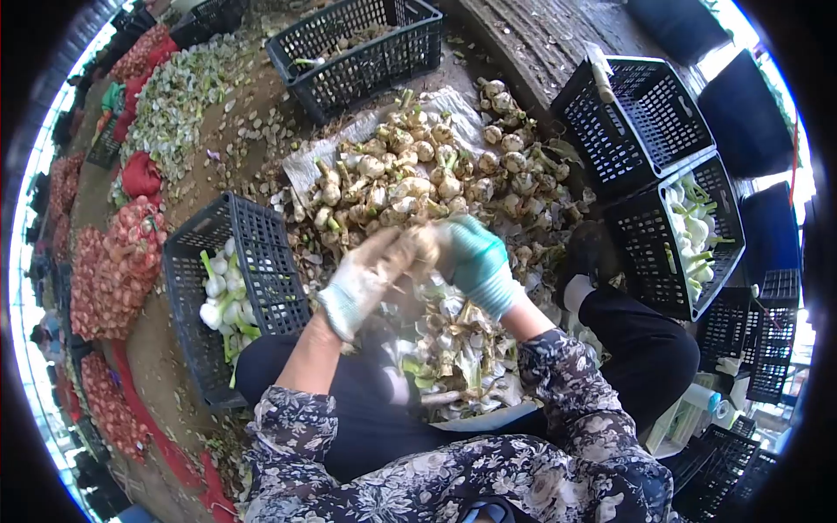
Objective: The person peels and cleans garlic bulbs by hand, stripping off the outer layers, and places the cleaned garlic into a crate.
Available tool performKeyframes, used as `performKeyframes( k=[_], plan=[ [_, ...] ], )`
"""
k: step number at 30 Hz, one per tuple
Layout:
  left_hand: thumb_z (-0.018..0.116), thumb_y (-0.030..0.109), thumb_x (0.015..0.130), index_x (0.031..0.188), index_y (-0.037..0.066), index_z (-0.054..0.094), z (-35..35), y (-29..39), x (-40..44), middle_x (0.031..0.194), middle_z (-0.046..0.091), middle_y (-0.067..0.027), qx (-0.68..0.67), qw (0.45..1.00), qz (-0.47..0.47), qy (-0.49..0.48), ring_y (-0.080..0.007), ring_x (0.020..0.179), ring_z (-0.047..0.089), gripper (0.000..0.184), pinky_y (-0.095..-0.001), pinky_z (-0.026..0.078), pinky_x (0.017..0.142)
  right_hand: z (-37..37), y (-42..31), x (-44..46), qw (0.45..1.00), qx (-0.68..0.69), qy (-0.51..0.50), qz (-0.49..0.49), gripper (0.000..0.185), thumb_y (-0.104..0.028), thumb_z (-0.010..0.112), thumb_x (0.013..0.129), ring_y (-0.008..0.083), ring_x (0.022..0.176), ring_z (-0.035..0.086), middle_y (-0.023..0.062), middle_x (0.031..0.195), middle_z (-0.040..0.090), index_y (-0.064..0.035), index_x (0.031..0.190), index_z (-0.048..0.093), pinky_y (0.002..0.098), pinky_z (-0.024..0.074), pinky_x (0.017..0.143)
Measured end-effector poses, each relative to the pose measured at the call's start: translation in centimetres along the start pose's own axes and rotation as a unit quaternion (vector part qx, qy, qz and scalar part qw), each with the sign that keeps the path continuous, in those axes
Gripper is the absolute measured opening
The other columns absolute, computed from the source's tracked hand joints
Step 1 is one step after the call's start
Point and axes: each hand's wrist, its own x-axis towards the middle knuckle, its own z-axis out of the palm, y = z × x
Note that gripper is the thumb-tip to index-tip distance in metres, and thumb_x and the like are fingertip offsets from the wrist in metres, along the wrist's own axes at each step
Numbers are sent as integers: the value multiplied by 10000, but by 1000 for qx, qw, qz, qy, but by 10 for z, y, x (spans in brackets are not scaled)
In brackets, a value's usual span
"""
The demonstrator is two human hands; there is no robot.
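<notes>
A dirt-brown garlic bulb (pixel 425 247), blurred by motion, is between my two gloved hands above the pile. My left hand (pixel 364 275), in a soiled pale glove, has its fingers closed on the bulb's left side. From the other side my right hand (pixel 478 264), in a green-and-white glove, is curled against the same bulb; its fingertips are partly hidden. Just beyond lie many unpeeled garlic bulbs (pixel 410 174) with stem stubs, heaped on a whitish sack (pixel 301 173). Loose garlic skins (pixel 466 357) cover the ground between my legs.
Black crates stand around me: one with white peeled garlic at left (pixel 275 261), another with garlic at right (pixel 649 253), a third above it (pixel 641 122), and one at the back (pixel 366 83). Red net bags of bulbs (pixel 118 266) are at far left.
</notes>
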Motion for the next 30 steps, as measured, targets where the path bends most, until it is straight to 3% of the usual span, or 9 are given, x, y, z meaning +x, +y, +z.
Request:
performKeyframes(
  k=[3, 7, 10, 11, 14, 15, 18, 25, 30],
  plan=[
    [624, 246, 845, 1200, -37, 474, 11, 4, -3, 962, 584, -63, -56, 998, -18, -26, -134, 824, 568, 479, -261, 486, 711, -15, -20, 4, 990, -80, 11, -114, 361, 23, 654, 665, 257, 804, 624, 116, 933, 608, -76, 1010, 614, 315, 510, 649],
    [621, 147, 825, 1212, -41, 464, 13, 2, 0, 1052, 590, -92, -91, 994, 53, -20, -168, 931, 582, 458, -287, 473, 829, -20, -4, -11, 933, 189, 177, 249, 446, -123, 661, 789, 256, 852, 614, 148, 1028, 581, -43, 1201, 508, 337, 499, 771],
    [635, 118, 790, 1254, -40, 438, 20, 17, -9, 1075, 584, -101, 18, 993, 115, -1, -161, 961, 560, 528, -264, 446, 877, -13, 44, -50, 925, -129, -106, 340, 650, -250, 723, 751, 279, 1083, 529, 198, 1184, 526, -20, 1285, 432, 320, 451, 877],
    [665, 59, 740, 1290, -30, 408, 23, 5, -2, 1148, 551, -129, 59, 984, 169, 14, -192, 1008, 549, 614, -277, 436, 906, -26, 14, -39, 947, 20, -82, 311, 611, -281, 692, 783, 271, 1055, 549, 180, 1128, 565, -25, 1279, 444, 317, 463, 863],
    [716, -4, 609, 1266, -7, 442, 29, 9, -9, 1208, 518, -152, 308, 900, 304, 46, -253, 1140, 484, 712, -327, 379, 983, -28, -8, -23, 748, 474, -29, 464, 599, -410, 642, 820, 181, 884, 568, 99, 989, 593, 6, 1218, 474, 314, 481, 771],
    [729, -3, 580, 1272, 2, 441, 32, 14, -11, 1201, 521, -150, 333, 884, 326, 41, -274, 1149, 478, 750, -329, 378, 988, -21, -20, -19, 763, 518, 5, 387, 290, -273, 600, 861, 47, 594, 479, -15, 795, 550, -46, 1031, 540, 198, 398, 504],
    [753, 17, 579, 1274, 10, 441, 31, 5, -5, 1200, 523, -142, 355, 841, 404, 67, -280, 1135, 492, 762, -335, 382, 985, -20, -60, 6, 824, 434, 56, 360, 209, -190, 624, 843, 32, 585, 453, -38, 721, 521, -25, 957, 562, 197, 373, 481],
    [743, 57, 593, 1326, 109, 421, 25, 5, -5, 1216, 525, -182, 424, 788, 440, 67, -285, 1074, 563, 802, -339, 497, 860, -20, -49, -2, 847, 357, 54, 391, 178, -72, 671, 798, 83, 809, 562, 92, 885, 642, 30, 882, 552, 241, 451, 650],
    [754, 39, 617, 1358, 97, 374, 28, -2, -5, 1209, 543, -141, 304, 884, 354, 36, -231, 1038, 561, 835, -319, 466, 889, -28, -46, -6, 869, 347, 25, 352, 238, -44, 699, 763, 81, 813, 569, 95, 898, 643, 40, 932, 554, 233, 461, 667]
  ],
)
